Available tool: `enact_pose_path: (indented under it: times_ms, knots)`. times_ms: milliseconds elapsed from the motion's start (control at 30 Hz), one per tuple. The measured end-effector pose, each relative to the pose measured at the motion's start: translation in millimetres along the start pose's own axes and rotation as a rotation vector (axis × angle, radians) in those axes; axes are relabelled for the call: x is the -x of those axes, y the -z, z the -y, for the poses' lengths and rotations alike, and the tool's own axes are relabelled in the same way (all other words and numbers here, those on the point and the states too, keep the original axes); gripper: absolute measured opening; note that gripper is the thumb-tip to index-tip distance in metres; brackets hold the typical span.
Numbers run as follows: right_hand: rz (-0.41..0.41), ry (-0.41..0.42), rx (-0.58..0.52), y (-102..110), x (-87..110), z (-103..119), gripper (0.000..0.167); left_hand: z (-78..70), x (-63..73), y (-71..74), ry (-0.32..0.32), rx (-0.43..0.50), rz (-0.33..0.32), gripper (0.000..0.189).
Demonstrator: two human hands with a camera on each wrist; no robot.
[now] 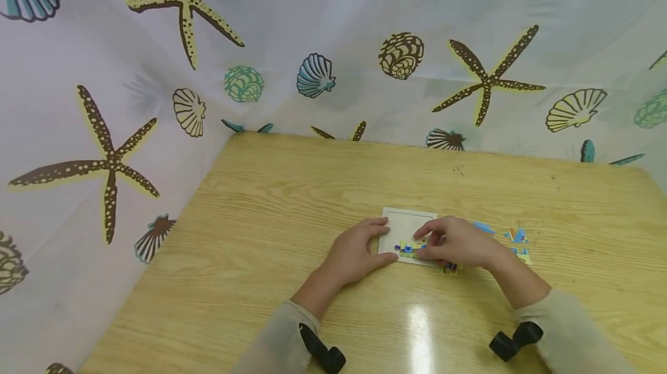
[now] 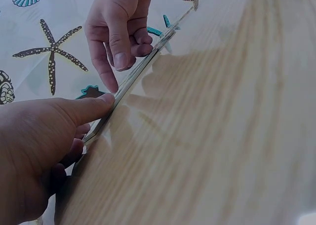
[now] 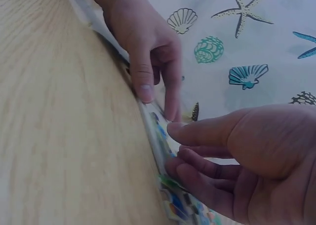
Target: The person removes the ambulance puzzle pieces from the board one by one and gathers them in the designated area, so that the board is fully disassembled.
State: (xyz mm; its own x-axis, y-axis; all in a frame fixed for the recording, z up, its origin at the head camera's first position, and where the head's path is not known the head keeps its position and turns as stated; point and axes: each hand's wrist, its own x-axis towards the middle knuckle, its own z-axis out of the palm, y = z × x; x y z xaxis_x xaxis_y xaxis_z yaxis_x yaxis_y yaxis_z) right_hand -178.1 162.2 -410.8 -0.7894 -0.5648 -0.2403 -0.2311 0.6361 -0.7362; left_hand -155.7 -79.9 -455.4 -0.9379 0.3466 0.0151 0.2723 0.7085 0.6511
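A small, pale puzzle board lies on the wooden table, with a few colourful puzzle pieces in its lower part. My left hand rests at the board's left side, fingertips along that edge and thumb at the near left corner. My right hand is over the board's right half. Its index fingertip and thumb are spread apart at the placed pieces, with other fingers bent beneath the palm. From the left wrist, the right hand shows nothing between thumb and index finger. The right palm and fingers hide part of the board.
Loose puzzle pieces lie on the table right of the board, and another loose piece sits beside its near right corner. A white curtain with starfish and shells borders the table at the back and left.
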Motion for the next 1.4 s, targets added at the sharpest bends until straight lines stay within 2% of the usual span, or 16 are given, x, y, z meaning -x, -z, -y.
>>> enact_pose_path:
  times_ms: [333, 533, 733, 900, 1033, 1267, 1400]
  knots:
    - [-0.079, -0.045, 0.021, -16, -5.9, 3, 0.026, -0.7, 1.7, 1.5, -0.010, 0.015, -0.007, 0.060]
    - [-0.073, -0.087, 0.068, -17, -6.8, 6, 0.025, -1.0, 1.4, 1.3, -0.023, 0.010, -0.007, 0.060]
    - [-0.036, -0.057, 0.095, -15, -5.2, 9, 0.016, -0.8, 1.5, 1.1, -0.023, 0.004, -0.006, 0.060]
    - [-0.005, -0.019, -0.028, -11, -0.6, 6, 0.014, -1.1, 0.8, 0.8, -0.010, 0.002, -0.003, 0.060]
    - [-0.023, -0.011, -0.141, -6, 6.4, 0, 0.019, -1.1, 0.3, 0.5, -0.008, -0.002, -0.001, 0.061]
    - [-0.039, -0.020, -0.221, 5, 23.1, -12, 0.025, -0.7, 0.1, 0.4, -0.010, -0.008, -0.009, 0.060]
    - [-0.059, -0.025, -0.228, 10, 34.4, -17, 0.027, 0.1, 0.0, 0.1, -0.016, -0.011, -0.010, 0.060]
